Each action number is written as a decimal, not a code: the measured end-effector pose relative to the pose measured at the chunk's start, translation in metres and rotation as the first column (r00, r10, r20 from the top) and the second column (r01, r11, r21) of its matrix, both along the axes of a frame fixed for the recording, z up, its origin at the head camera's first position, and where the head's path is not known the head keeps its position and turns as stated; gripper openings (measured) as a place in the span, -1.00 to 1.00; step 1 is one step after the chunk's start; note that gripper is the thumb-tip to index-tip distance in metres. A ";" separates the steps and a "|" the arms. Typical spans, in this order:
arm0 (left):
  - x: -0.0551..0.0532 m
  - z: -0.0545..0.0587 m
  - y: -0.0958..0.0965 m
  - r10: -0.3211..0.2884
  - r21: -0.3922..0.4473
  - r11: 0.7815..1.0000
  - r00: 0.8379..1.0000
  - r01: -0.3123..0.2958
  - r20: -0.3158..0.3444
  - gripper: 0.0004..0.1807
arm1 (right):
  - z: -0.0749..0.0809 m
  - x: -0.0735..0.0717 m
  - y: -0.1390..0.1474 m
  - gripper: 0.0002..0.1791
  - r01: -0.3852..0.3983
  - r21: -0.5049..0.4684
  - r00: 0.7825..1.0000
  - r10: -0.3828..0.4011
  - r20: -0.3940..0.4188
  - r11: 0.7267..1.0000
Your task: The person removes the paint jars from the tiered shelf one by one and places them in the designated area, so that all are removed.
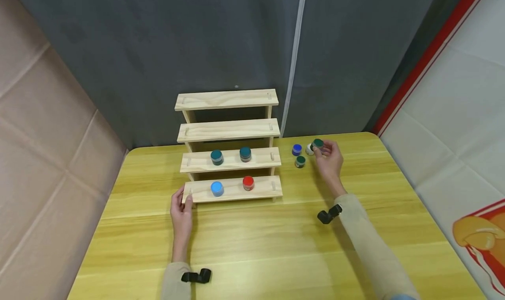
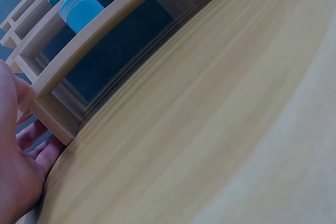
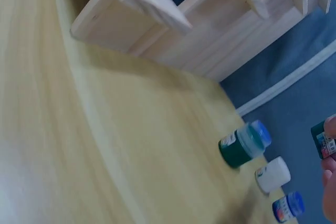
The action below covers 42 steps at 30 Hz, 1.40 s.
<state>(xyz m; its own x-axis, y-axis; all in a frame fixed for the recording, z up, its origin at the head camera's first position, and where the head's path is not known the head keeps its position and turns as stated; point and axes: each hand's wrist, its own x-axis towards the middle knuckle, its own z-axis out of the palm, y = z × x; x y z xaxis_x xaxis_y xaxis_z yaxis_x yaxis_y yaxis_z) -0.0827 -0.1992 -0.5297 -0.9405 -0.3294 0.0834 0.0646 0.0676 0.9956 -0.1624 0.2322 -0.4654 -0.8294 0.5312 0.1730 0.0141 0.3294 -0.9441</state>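
My left hand (image 1: 182,214) grips the left end of the lowest step of a wooden tiered display rack (image 1: 229,129), thumb at the front edge and fingers around the side. My right hand (image 1: 330,162) pinches a small paint jar with a dark green lid (image 1: 317,144), raised beside the rack's right. Close to it on the table are a white jar (image 3: 273,176), a green jar (image 1: 300,161) and blue-lidded jars (image 1: 296,149). On the lowest step stand a light blue jar (image 1: 217,188) and a red jar (image 1: 248,183). Two teal jars (image 1: 217,157) stand one step up.
The rack stands near the back of a yellow wood-grain table (image 1: 252,247). A dark grey curtain (image 1: 158,50) hangs behind it. Pale panels flank both sides. Each sleeve carries a black wrist mount (image 1: 329,214).
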 end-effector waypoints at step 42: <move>-0.001 -0.001 0.001 0.017 -0.017 1.000 1.000 -0.018 -0.003 -0.53 | -0.057 0.009 0.014 -0.55 -0.046 0.083 0.983 0.030 0.180 0.995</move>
